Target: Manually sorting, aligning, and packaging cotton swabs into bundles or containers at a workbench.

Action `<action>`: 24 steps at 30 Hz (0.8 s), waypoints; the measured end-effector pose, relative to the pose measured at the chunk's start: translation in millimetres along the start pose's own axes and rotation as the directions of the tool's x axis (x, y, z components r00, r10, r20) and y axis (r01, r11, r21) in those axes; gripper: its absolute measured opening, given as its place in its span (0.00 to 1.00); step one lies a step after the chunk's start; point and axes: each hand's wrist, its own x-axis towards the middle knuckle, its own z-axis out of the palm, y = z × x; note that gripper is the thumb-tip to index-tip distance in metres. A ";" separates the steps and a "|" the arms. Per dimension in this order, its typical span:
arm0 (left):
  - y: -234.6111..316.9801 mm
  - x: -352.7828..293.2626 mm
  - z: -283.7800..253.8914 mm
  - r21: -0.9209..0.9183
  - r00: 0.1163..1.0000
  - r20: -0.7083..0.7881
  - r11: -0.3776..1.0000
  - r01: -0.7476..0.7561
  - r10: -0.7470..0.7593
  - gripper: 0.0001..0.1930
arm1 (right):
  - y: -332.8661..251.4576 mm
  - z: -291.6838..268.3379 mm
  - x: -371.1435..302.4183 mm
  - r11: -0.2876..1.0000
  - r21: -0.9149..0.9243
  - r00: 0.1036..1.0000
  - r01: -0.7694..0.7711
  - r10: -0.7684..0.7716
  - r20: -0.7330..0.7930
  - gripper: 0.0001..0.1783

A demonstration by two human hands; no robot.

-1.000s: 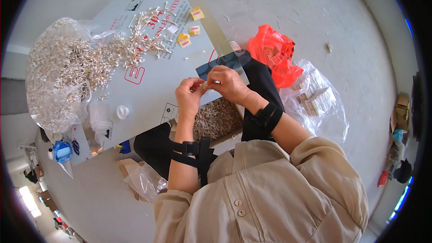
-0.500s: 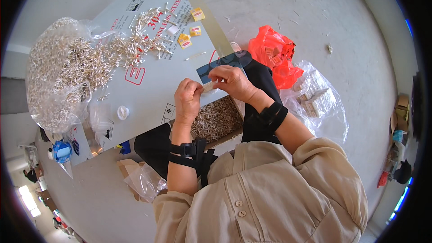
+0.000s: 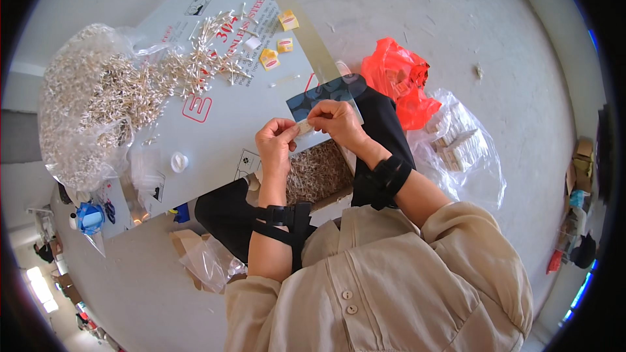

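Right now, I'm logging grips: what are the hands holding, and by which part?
A small pale item, pinched at opposite ends by the left hand and right hand.

workshop | grey concrete floor (image 3: 515, 45) | worktable (image 3: 212, 150) | heaped cotton swabs (image 3: 127, 88)

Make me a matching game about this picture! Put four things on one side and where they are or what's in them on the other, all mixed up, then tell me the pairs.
1. Small flat whitish piece
2. Crinkled red plastic bag
3. Small yellow boxes
4. Open brown cardboard box

A. On the grey table, near its right edge
B. Filled with thin cotton swabs
C. Pinched between left hand and right hand
D. Off the table, to its right

Pairs: 1-C, 2-D, 3-A, 4-B
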 end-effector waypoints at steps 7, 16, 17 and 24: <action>2.5 0.2 -6.1 0.464 0.859 0.225 0.725 -0.510 0.461 0.08 | -13.9 -3.0 -2.0 0.886 -0.330 0.945 0.326 -0.306 0.113 0.08; 7.1 -6.1 -6.2 0.681 0.528 0.545 0.024 -0.732 0.652 0.11 | -15.0 -4.1 0.9 0.400 -0.590 0.677 0.701 -0.633 0.376 0.05; 5.7 -5.8 -7.7 0.680 0.537 0.529 0.050 -0.731 0.657 0.12 | -14.9 -3.4 1.7 0.399 -0.590 0.676 0.702 -0.634 0.376 0.05; 10.4 -6.4 -9.1 0.573 0.691 0.428 0.416 -0.706 0.582 0.15 | -16.7 -3.1 2.1 0.540 -0.553 0.756 0.635 -0.580 0.302 0.07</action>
